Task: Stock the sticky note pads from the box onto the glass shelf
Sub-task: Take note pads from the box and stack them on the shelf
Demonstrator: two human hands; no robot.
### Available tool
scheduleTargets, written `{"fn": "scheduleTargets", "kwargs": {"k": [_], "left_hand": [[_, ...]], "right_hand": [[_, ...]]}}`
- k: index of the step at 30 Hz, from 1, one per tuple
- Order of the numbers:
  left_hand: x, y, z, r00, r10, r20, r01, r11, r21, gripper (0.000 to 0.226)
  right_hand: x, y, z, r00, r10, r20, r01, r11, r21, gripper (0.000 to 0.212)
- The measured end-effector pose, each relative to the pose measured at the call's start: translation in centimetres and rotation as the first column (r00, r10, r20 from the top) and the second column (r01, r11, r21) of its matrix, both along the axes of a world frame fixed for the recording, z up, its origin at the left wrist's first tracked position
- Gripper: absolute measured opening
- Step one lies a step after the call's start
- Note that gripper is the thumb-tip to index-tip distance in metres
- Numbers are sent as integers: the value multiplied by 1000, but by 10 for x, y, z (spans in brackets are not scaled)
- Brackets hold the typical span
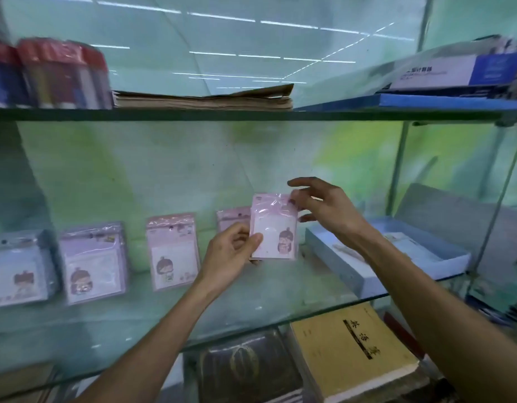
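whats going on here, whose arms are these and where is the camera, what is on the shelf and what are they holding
There is one picture, taken by a camera worn on a person's head, looking forward and down, so the arms are the wearer's own. The left hand and the right hand together hold a pink sticky note pad in clear wrapping, over a glass shelf. On the shelf, more wrapped pads stand in a row. To the right lies an open pale blue box. The shelf above carries a flat pile of brown paper, and a yellow notebook lies below.

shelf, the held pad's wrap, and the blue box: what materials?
Shelf: clear glass, greenish edge, books visible through it. Pad wrap: thin clear plastic film, glossy crinkles; likely paper inside. Box: matte pale blue, probably cardboard.
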State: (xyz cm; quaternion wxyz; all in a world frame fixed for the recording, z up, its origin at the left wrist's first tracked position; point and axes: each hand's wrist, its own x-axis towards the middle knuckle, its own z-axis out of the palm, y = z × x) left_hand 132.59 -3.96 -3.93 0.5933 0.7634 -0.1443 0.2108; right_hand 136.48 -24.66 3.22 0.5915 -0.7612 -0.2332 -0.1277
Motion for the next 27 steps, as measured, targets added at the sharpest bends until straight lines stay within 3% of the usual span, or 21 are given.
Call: {"fn": "scheduleTargets", "kwargs": {"k": [3,5,10,14,17,23,27], "left_hand": [[-7,10,-4,999,48,21,-50,995,87,8],[-12,14,-4,996,90,22,-92,993,72,7],[-22,29,-7,940,314,134,-316,949,1,20],[-27,33,-11,965,242,96,-252,962,102,9],[-27,30,-15,980,197,-7,-190,955,226,15],[-16,24,-21,971,195,-141,-137,929,345,34],[-10,22,-20,971,200,-133,-150,936,317,32]], "right_hand": [[5,17,6,983,42,180,18,948,-317,14],[12,30,6,966,31,256,81,907,-414,10],[22,59,-3,973,34,228,73,894,-441,10],[32,75,-16,978,46,203,62,869,-492,14],[35,79,-22,982,37,187,57,880,-472,17],[34,79,-30,916,-70,394,291,793,-535,24],[30,64,-27,879,-102,466,357,788,-501,24]]}}
